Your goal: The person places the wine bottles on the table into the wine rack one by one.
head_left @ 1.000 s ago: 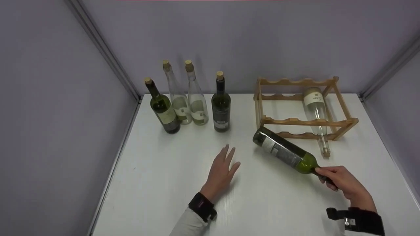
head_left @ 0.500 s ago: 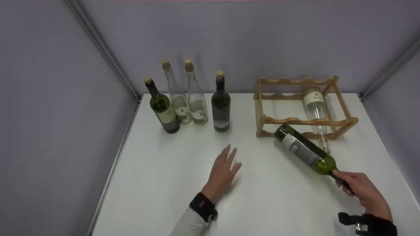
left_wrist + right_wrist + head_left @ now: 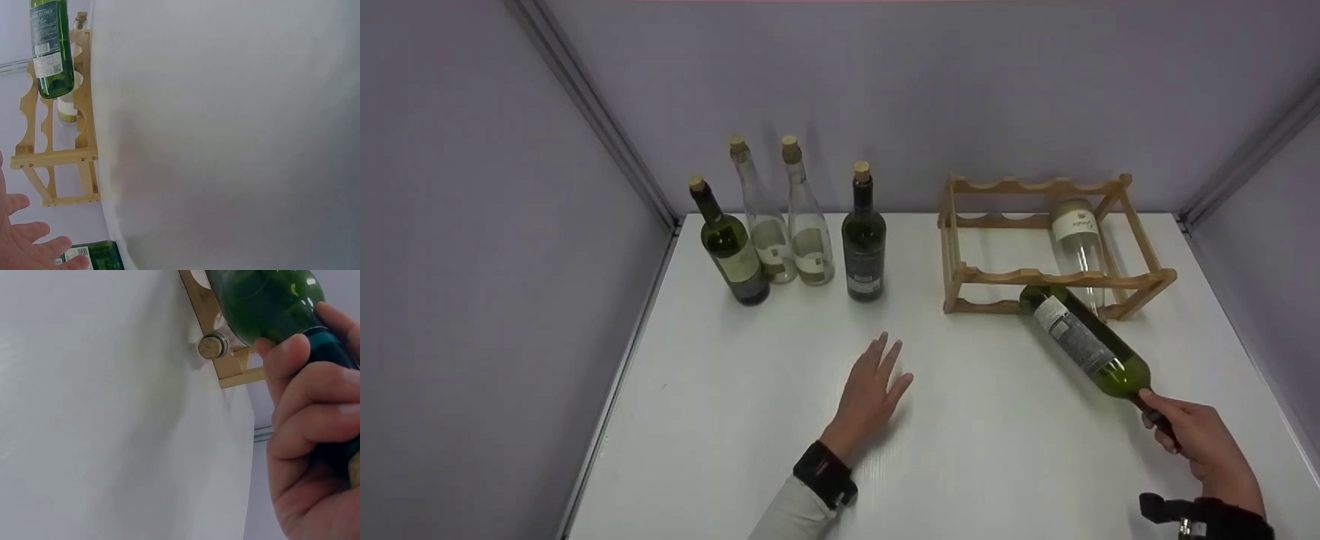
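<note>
My right hand [image 3: 1204, 442] grips a green wine bottle [image 3: 1084, 341] by its neck, fingers curled round it in the right wrist view. The bottle slants with its base toward the front of a wooden wine rack [image 3: 1057, 279]; whether it touches the rack I cannot tell. A clear bottle [image 3: 1081, 240] lies in the rack's lower right place, its corked neck [image 3: 211, 346] pointing toward me and partly hidden by the green bottle in the head view. My left hand [image 3: 866, 394] is over the white table with fingers spread, holding nothing.
Left of the rack stands a dark corked bottle [image 3: 864, 255]. Farther left are two clear corked bottles [image 3: 812, 247] and a green corked bottle [image 3: 735, 259], close together. Grey walls [image 3: 847, 90] border the white table [image 3: 720, 420] at the back and sides.
My right hand has moved right and slightly toward me, carrying the green bottle from the rack's left corner to before its right half. The left hand has hardly moved.
</note>
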Demonstrator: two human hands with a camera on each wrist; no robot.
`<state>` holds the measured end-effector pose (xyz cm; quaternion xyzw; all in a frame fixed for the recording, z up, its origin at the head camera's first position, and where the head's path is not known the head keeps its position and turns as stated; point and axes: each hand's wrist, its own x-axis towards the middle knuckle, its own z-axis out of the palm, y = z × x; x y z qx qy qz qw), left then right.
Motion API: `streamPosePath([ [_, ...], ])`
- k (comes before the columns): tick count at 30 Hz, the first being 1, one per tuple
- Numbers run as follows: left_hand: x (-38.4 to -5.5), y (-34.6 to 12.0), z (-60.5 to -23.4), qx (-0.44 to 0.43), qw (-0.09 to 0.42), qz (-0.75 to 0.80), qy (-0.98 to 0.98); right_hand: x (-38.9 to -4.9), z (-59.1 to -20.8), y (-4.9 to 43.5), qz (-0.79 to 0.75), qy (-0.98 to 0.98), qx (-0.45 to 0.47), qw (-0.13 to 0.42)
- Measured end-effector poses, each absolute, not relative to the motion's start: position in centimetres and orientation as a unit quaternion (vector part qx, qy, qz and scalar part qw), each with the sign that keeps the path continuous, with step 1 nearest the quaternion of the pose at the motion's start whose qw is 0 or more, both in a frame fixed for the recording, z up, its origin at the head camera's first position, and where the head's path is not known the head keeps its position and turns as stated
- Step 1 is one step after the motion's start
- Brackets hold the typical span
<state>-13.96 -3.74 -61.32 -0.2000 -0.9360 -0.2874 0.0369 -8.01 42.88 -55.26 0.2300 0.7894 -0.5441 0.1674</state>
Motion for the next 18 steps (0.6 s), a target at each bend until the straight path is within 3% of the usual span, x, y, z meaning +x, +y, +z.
streamPosePath([
  [7,-13.9,-3.6,-61.3,-0.203,0.046,-0.283,-0.936,-9.1,-56.7,40.5,-0.569,0.773,0.248,0.132],
  [18,-13.6,-3.5,-61.6,-0.198,0.006,-0.295,-0.935,-11.1,-58.4,36.5,-0.637,0.73,0.219,0.11],
])
